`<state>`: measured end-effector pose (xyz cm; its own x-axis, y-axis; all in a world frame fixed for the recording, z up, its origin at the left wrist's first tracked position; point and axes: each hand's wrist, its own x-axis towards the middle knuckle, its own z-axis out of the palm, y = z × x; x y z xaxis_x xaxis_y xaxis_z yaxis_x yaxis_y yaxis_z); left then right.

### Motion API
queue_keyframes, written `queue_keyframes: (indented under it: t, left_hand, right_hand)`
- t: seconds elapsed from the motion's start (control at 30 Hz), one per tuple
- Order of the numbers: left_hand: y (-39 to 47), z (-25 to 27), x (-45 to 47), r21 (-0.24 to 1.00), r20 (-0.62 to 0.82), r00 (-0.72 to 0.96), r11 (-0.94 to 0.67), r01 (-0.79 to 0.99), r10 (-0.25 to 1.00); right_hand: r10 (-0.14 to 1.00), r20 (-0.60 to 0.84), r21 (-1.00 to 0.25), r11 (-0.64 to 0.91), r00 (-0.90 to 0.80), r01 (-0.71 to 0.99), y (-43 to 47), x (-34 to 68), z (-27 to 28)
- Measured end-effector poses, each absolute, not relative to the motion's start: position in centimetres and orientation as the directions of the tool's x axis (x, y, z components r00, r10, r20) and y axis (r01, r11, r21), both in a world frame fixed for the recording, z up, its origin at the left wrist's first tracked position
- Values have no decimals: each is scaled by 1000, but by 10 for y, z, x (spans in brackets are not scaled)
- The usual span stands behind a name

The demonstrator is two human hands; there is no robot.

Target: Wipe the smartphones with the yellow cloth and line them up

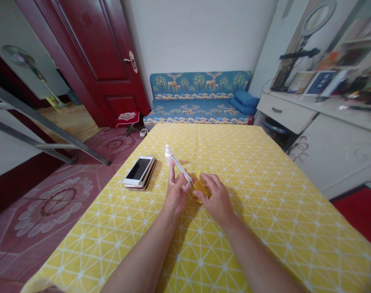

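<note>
My left hand [176, 191] grips a thin phone [181, 169], tilted up so that mostly its pale edge shows. Close on its right, my right hand [216, 194] has its fingers closed on a yellow cloth [200, 192], which lies against the phone's lower end. Just beyond the left fingers stands a small white bottle [168, 154] with a narrow cap, upright on the table. To the left rests a stack of phones [139, 173], the top one white with a dark screen. How many lie beneath it I cannot tell.
A yellow patterned tablecloth [203, 244] covers the table. Past its far edge is a blue sofa [197, 106] with deer on it. At the right a white cabinet [334, 142] holds a ring light and clutter. A metal ladder [51, 130] leans at the left near a red door [96, 53].
</note>
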<state>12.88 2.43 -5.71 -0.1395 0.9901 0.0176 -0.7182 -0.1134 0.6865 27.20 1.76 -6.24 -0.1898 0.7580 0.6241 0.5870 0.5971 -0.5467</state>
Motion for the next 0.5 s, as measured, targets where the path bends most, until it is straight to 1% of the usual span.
queue_keyframes:
  t: [0.1,0.17,0.23,0.33,0.4,0.5]
  left_hand:
    - [24,-56,133,763,32,-175,-137,-632,984]
    - [23,-55,136,812,105,-207,-204,-546,973]
    - [20,-51,139,850,203,-229,-287,-441,952]
    - [15,-45,142,873,296,-213,-354,-335,931]
    - [12,-43,144,878,288,-183,-336,-342,940]
    - [11,-50,145,892,222,-123,-253,-375,967]
  right_hand:
    - [759,634,-596,603,-150,531,16,271,-62]
    - [785,597,-648,592,-162,480,17,271,-64]
    - [838,525,-740,535,-148,406,17,270,-66]
    - [932,357,-908,362,-64,212,19,270,-68]
    - [965,262,-962,262,-19,70,21,272,-67]
    - [973,211,-972,219,88,-89,28,278,-67]
